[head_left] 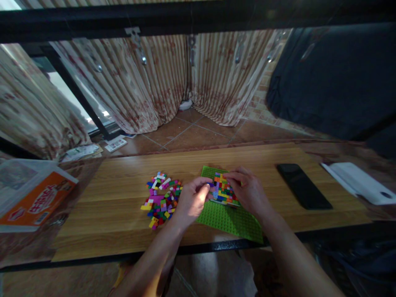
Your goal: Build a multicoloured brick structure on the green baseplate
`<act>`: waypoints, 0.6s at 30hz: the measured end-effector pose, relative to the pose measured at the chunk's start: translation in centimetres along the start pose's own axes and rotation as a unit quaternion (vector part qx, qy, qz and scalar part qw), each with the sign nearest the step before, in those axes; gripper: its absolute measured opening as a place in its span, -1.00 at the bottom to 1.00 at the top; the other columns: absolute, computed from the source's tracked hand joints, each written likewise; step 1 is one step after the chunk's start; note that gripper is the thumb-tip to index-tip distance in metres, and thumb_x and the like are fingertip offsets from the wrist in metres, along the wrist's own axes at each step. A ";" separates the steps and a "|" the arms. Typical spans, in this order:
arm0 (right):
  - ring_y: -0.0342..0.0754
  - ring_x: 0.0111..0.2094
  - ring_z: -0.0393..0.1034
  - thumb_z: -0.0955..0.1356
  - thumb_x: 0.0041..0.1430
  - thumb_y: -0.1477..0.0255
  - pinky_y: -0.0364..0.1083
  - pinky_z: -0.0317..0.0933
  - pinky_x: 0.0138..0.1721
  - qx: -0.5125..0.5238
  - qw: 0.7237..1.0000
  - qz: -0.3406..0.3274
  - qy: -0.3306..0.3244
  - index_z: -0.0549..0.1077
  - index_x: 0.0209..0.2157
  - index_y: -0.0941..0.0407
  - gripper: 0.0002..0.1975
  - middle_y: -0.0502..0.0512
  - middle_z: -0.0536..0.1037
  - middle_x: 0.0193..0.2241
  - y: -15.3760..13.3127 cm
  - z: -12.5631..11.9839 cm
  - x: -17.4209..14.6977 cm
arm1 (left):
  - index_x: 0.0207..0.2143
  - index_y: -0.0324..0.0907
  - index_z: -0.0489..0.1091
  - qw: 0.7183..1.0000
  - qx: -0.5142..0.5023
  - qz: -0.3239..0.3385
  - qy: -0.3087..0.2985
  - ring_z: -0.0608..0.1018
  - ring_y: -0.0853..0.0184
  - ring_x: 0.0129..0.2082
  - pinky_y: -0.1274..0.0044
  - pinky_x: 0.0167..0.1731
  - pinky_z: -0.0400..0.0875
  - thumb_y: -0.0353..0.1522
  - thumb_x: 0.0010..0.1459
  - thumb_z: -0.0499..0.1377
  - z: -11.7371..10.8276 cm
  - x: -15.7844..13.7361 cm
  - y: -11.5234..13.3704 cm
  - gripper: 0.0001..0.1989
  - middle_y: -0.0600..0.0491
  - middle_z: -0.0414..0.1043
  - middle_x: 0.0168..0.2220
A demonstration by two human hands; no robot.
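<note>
A green studded baseplate (230, 222) lies on the wooden table. On its upper part is a block of many-coloured toy bricks (224, 188) joined closely together. My left hand (192, 198) is closed at the left of this block, with a small dark blue brick (210, 184) pinched between thumb and forefinger. My right hand (249, 189) is at the block's right side, its fingertips bent over the upper right edge and touching it. Whether those fingers grip anything is hidden from view. Left of my left hand lies a loose pile of coloured bricks (159, 200).
A black phone (303, 185) rests on the right of the wooden table (114, 206). Beyond the right end is a white flat object (361, 181). At the far left stands a clear plastic box (34, 165) with an orange label. Curtains (148, 82) hang behind.
</note>
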State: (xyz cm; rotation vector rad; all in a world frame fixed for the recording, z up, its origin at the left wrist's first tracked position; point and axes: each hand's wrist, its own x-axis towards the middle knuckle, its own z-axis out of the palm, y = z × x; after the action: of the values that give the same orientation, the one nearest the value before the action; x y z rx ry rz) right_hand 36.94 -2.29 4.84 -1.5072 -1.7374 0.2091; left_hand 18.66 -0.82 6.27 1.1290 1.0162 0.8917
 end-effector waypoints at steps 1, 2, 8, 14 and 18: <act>0.00 -0.29 0.41 0.30 0.21 0.47 -0.01 0.30 -0.24 -0.002 1.000 -0.001 -0.001 0.60 -0.34 0.06 -0.79 0.10 0.53 -0.37 0.0 0.0 0.0 | -0.29 -0.25 0.47 1.000 0.001 0.003 -0.001 0.47 0.46 -0.57 0.63 -0.51 0.33 -0.43 0.07 0.18 0.0 0.0 0.0 -0.86 0.07 0.52 -0.50; 0.00 -0.28 0.41 0.29 0.21 0.47 0.00 0.30 -0.24 -0.004 1.000 -0.001 -0.001 0.60 -0.33 0.06 -0.79 0.11 0.54 -0.36 -0.1 0.1 0.0 | -0.28 -0.25 0.47 1.000 0.002 0.004 -0.001 0.47 0.46 -0.56 0.62 -0.51 0.33 -0.42 0.07 0.18 0.0 0.0 0.0 -0.86 0.07 0.52 -0.50; 0.02 -0.28 0.42 0.29 0.20 0.47 0.02 0.31 -0.23 -0.007 1.000 -0.003 0.009 0.58 -0.30 0.07 -0.80 0.12 0.57 -0.35 -0.4 -0.2 -0.2 | -0.29 -0.23 0.48 1.000 -0.005 0.000 -0.003 0.47 0.45 -0.56 0.61 -0.49 0.34 -0.40 0.05 0.20 0.0 -0.1 -0.1 -0.85 0.06 0.52 -0.49; 0.00 -0.31 0.46 0.29 0.22 0.44 0.01 0.33 -0.23 0.007 0.999 0.006 0.031 0.57 -0.34 0.08 -0.81 0.11 0.60 -0.36 -0.1 -0.4 -0.3 | -0.30 -0.24 0.47 1.000 -0.005 0.000 0.003 0.45 0.47 -0.58 0.62 -0.51 0.33 -0.43 0.06 0.18 0.0 -0.2 0.0 -0.87 0.08 0.50 -0.50; -0.01 -0.33 0.48 0.30 0.20 0.42 -0.01 0.33 -0.25 0.007 0.999 0.016 0.042 0.57 -0.35 0.07 -0.82 0.09 0.61 -0.37 0.0 -0.1 -0.4 | -0.29 -0.24 0.47 1.000 -0.001 0.003 0.002 0.47 0.46 -0.57 0.61 -0.50 0.34 -0.43 0.05 0.19 0.0 -0.2 0.0 -0.86 0.07 0.51 -0.49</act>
State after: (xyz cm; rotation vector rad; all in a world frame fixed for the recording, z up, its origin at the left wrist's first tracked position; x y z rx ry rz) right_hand 37.01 -2.66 4.74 -1.5133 -1.6427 0.1726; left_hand 18.56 -0.98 6.35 1.1284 1.0163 0.8998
